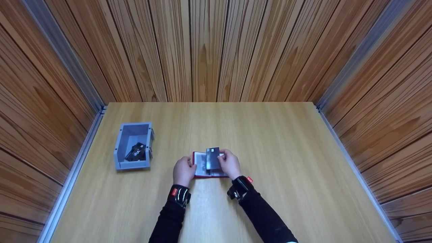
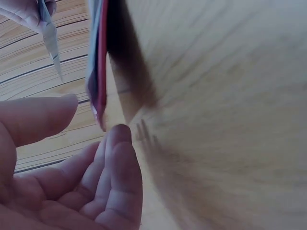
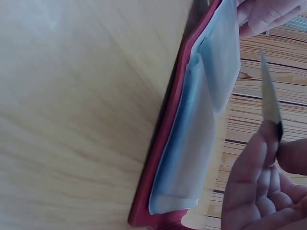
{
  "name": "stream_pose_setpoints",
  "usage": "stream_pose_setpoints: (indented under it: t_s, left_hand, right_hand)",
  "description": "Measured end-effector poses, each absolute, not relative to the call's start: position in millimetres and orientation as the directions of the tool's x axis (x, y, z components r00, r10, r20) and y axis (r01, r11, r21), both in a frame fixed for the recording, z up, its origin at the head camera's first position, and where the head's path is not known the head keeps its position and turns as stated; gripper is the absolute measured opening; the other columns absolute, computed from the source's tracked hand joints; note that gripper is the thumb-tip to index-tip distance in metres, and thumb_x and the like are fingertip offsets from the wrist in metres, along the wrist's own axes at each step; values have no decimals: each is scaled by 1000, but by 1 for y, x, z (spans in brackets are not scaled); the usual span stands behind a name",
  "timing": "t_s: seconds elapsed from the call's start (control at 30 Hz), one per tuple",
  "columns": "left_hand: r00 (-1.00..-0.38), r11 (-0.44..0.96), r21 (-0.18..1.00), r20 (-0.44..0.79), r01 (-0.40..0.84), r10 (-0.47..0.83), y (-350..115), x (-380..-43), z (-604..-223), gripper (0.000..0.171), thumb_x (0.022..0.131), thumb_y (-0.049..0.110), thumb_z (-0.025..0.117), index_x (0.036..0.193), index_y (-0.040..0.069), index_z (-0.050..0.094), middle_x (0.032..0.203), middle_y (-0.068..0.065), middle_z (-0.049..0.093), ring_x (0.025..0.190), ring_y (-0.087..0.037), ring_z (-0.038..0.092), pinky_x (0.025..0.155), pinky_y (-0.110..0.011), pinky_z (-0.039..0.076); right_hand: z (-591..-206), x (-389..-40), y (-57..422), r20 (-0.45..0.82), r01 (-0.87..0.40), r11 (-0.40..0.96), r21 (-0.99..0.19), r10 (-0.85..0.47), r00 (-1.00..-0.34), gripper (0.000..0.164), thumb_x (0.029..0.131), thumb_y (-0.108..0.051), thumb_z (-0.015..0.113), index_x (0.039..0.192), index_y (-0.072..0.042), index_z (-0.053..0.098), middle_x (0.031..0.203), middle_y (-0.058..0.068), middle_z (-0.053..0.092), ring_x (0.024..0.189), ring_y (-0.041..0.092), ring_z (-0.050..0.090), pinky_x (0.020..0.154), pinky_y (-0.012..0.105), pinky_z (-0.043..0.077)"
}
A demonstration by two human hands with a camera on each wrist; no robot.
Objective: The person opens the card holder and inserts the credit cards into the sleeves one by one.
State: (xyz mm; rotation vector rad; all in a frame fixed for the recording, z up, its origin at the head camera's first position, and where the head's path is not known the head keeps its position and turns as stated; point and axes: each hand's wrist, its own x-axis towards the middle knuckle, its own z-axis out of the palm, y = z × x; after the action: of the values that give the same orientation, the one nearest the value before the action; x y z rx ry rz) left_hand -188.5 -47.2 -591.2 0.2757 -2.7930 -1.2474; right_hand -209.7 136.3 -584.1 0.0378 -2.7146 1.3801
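Observation:
A red card holder [image 1: 199,176] with clear plastic sleeves [image 3: 184,143] lies opened out on the table. Above its sleeves, my right hand [image 1: 231,164] pinches a dark card [image 1: 212,158] between thumb and fingers, and the card stands clear of the holder in the right wrist view. My left hand [image 1: 184,170] is at the holder's left edge. In the left wrist view its thumb [image 2: 43,117] and fingers are spread apart on either side of the holder's red cover [image 2: 101,72], with small gaps showing.
A grey plastic bin [image 1: 133,165] stands on the table to the left, with several dark cards [image 1: 136,152] piled inside. Wood-patterned walls [image 1: 209,50] enclose the wooden table [image 1: 287,152] at the back and both sides.

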Motion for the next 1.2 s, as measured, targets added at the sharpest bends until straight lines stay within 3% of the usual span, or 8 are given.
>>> stream_pose_setpoints:
  t_s: [0.37, 0.8, 1.2]
  left_hand:
    - [-986, 638, 767, 51, -62, -158, -50, -188, -601, 15, 77, -3, 73, 92, -4, 70, 78, -8, 66, 76, -28, 63, 71, -43, 50]
    - [-986, 660, 738, -41, -139, -162, -49, -192, -597, 13, 79, -3, 70, 91, -4, 69, 77, -7, 63, 76, -26, 60, 71, -42, 49]
    - [-986, 673, 725, -50, -147, -162, -50, -193, -597, 14, 77, -3, 73, 91, -5, 68, 80, -10, 65, 79, -29, 62, 75, -44, 49]
  right_hand:
    - [-588, -209, 142, 74, -48, 654, -755, 12, -997, 21, 91, -4, 65, 110, 3, 66, 78, 4, 62, 71, 19, 57, 68, 36, 48]
    - [-594, -207, 144, 82, -67, 703, -708, -12, -997, 19, 87, -5, 65, 105, 2, 67, 79, 8, 66, 73, 25, 61, 70, 41, 49]
    - [-592, -209, 142, 65, -64, 734, -676, -28, -997, 18, 87, -5, 64, 104, 2, 67, 78, 7, 64, 72, 25, 60, 68, 40, 49]
